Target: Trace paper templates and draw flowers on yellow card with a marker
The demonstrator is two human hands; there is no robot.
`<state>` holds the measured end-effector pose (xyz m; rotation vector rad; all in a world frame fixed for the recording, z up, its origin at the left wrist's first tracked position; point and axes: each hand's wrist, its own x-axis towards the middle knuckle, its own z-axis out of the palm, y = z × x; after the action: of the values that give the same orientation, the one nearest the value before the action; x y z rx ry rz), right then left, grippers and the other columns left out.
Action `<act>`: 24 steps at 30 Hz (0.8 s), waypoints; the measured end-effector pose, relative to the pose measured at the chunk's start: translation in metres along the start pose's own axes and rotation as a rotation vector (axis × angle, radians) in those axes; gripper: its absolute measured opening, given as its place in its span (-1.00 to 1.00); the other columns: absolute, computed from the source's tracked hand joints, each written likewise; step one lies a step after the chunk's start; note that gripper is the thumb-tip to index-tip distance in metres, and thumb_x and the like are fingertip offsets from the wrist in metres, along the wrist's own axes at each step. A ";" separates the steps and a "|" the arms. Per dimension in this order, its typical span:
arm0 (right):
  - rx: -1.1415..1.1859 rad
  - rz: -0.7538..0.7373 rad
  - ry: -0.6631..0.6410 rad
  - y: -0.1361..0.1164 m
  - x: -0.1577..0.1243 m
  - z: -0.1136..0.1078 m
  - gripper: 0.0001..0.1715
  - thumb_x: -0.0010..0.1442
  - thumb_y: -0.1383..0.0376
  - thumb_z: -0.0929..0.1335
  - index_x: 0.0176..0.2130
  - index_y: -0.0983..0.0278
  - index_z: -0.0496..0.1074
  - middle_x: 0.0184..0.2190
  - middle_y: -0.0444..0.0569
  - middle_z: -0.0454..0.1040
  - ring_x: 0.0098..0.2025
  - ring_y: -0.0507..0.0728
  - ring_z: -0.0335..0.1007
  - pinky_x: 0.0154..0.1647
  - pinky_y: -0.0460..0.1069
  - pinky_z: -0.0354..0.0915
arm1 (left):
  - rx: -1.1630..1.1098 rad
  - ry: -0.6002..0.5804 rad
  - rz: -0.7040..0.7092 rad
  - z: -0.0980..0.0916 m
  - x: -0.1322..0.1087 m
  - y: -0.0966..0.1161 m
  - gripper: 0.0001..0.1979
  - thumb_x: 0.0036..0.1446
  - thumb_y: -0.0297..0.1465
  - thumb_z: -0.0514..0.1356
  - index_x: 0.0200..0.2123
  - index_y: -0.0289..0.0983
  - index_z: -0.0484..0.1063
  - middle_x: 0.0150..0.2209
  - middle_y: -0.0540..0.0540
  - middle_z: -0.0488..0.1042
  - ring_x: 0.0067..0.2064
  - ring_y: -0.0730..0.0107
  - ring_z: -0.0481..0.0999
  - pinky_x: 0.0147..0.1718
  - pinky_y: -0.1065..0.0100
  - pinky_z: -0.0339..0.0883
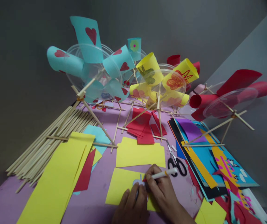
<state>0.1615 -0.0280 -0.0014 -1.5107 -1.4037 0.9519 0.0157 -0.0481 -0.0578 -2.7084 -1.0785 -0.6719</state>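
Observation:
My right hand (161, 189) is closed around a white marker (164, 173) with its tip down on a small yellow paper sheet (120, 186). My left hand (131, 207) rests on the same sheet with fingers curled around a small white round object (138, 182) that it presses down. A second yellow sheet (139, 153) lies just beyond. Black-handled scissors (176, 161) lie to the right of the marker.
Paper windmills on stick frames stand behind: a blue one (93, 67), a yellow one (162, 82), a red one (228, 96). A bundle of wooden sticks (44, 146) lies left, long yellow strips (58, 177) in front, red scraps (141, 126) mid-table, stacked coloured paper (208, 158) right.

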 end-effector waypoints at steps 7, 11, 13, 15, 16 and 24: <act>-0.013 -0.005 0.006 0.002 0.001 0.000 -0.76 0.24 0.31 0.20 -0.47 0.24 0.24 -0.58 -0.18 0.27 -0.53 0.04 0.21 -0.52 -0.10 0.12 | -0.019 0.113 0.014 -0.006 0.007 -0.003 -0.70 0.28 -0.40 -0.03 -0.06 -0.22 0.45 -0.10 -0.03 0.52 -0.04 0.34 0.42 -0.03 0.32 0.19; -0.012 0.001 0.010 0.004 0.000 0.000 -0.76 0.24 0.31 0.20 -0.47 0.24 0.24 -0.58 -0.18 0.26 -0.53 0.04 0.20 -0.52 -0.09 0.12 | -0.033 0.132 0.015 -0.008 0.010 -0.004 -0.69 0.29 -0.42 -0.05 -0.10 -0.22 0.47 -0.12 -0.01 0.54 -0.07 0.35 0.43 -0.04 0.32 0.17; -0.007 0.009 0.009 0.003 0.000 0.000 -0.76 0.24 0.30 0.20 -0.47 0.24 0.24 -0.58 -0.18 0.24 -0.53 0.04 0.18 -0.53 -0.09 0.11 | -0.038 0.129 0.009 -0.008 0.010 -0.003 -0.68 0.30 -0.41 -0.06 -0.10 -0.22 0.47 -0.13 -0.02 0.55 -0.07 0.35 0.44 -0.04 0.33 0.17; -0.004 0.011 0.007 0.002 0.001 0.000 -0.75 0.25 0.29 0.20 -0.47 0.23 0.24 -0.58 -0.18 0.23 -0.53 0.04 0.17 -0.53 -0.09 0.11 | -0.040 0.125 0.002 -0.006 0.010 -0.003 -0.68 0.30 -0.41 -0.07 -0.09 -0.22 0.47 -0.13 -0.01 0.55 -0.07 0.35 0.44 -0.04 0.32 0.17; -0.002 0.014 0.007 0.002 0.001 0.000 -0.75 0.25 0.29 0.20 -0.47 0.23 0.23 -0.58 -0.19 0.22 -0.54 0.04 0.17 -0.53 -0.09 0.11 | -0.036 0.126 0.000 -0.005 0.009 -0.003 -0.68 0.30 -0.42 -0.07 -0.09 -0.22 0.47 -0.14 -0.01 0.55 -0.07 0.35 0.44 -0.04 0.32 0.16; 0.025 0.038 0.003 0.001 0.001 0.001 -0.77 0.25 0.28 0.20 -0.46 0.22 0.22 -0.59 -0.21 0.21 -0.55 0.03 0.16 -0.54 -0.10 0.10 | -0.009 0.128 0.024 -0.006 0.009 -0.004 -0.72 0.27 -0.42 -0.02 -0.10 -0.21 0.46 -0.12 -0.01 0.53 -0.03 0.36 0.41 -0.02 0.32 0.14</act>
<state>0.1614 -0.0266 -0.0029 -1.5243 -1.3604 0.9871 0.0169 -0.0419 -0.0484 -2.6394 -1.0138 -0.8355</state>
